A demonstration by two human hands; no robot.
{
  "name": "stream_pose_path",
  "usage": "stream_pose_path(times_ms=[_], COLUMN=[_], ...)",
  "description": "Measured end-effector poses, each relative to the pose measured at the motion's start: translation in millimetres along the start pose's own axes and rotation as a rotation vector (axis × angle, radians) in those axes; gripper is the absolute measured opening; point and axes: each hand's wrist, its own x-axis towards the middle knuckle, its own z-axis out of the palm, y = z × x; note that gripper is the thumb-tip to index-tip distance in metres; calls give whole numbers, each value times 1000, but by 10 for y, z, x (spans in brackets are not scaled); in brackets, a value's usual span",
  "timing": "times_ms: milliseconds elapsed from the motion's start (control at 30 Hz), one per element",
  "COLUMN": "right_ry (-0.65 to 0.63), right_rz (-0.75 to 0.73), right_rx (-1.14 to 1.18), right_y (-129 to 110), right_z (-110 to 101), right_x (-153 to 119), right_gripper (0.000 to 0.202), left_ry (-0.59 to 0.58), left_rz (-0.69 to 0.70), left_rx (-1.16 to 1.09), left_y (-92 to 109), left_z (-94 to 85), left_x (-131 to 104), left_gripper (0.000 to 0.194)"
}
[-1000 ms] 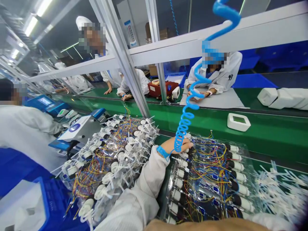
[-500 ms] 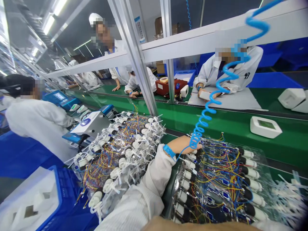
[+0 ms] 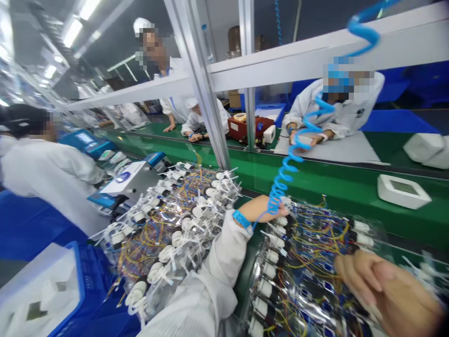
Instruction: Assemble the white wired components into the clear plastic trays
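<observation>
My left hand (image 3: 261,209) reaches to the far left corner of a clear plastic tray (image 3: 257,262), its fingers closed at a white end piece. The cord hides part of those fingers, so what they grip is unclear. A blue wrist strap (image 3: 242,218) on that wrist joins a coiled blue cord (image 3: 283,177). Over the tray's right side, my right hand (image 3: 389,288) is slightly blurred, its fingers curled down and closed; anything in them is hidden. Rows of white-and-black cylindrical parts (image 3: 269,270) lie in the tray with yellow, red and blue wires (image 3: 315,245) between them.
Left of my forearm lies another wired batch (image 3: 150,238) with white ties. A blue crate (image 3: 82,276) stands lower left. A white device with a screen (image 3: 403,191) rests on the green bench (image 3: 351,180). Metal posts (image 3: 199,79) rise ahead; co-workers (image 3: 336,103) sit beyond.
My right hand has come up from a blur at the bottom edge to over the tray's right side. My left hand stays near the tray's far left corner. The view has shifted slightly.
</observation>
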Motion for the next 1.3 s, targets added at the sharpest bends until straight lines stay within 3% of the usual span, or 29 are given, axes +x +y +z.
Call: stream_pose_path(times_ms=[100, 167, 267, 333, 433, 567, 667, 733, 867, 933, 1033, 1100, 1200, 1300], right_ry=[153, 172, 52, -31, -173, -465, -607, -642, -707, -762, -827, -815, -610, -433], right_rz=[-6, 36, 128, 155, 123, 67, 83, 98, 89, 77, 70, 71, 91, 110], right_rx=[43, -79, -392, -563, -778, -1093, -1180, -1214, -1223, -1180, -1115, -1110, -1233, -1349], right_y=[36, 90, 233, 306, 304, 192, 151, 147, 81, -6, -138, -171, -93, 77], right_z=[-347, -474, -550, -521, -377, -188, -157, -174, -201, -200, -225, -283, -410, -508], right_x=[-219, -346, -440, -422, -301, -125, -69, -52, -3, 33, 92, 132, 194, 259], right_gripper=[51, 56, 56, 45, 14, 15, 11, 5, 13, 13, 10, 11, 10, 32], left_ry=[43, 53, -3, -69, -198, -434, -352, -255, -151, -132, -125, -128, -110, -99], left_rz=[-24, -31, -1, 23, 3, -128, -147, -80, 54, -9, -131, -139, -136, -160], left_rx=[-67, -102, -130, -153, -172, -98, 9, 4, -86, -47, 37, 62, 55, 38], left_y=[6, 52, 233, 385, 552, 628, 668, 711, 816, 862, 912, 930, 928, 902], left_z=[-11, 2, 22, 33, 70, 222, 400, 522, 743, 832, 921, 952, 974, 988], left_x=[-21, -33, -94, -176, -352, -592, -718, -772, -812, -798, -755, -729, -701, -675], left_gripper=[25, 26, 28, 27, 26, 15, 11, 14, 35, 44, 41, 45, 48, 40])
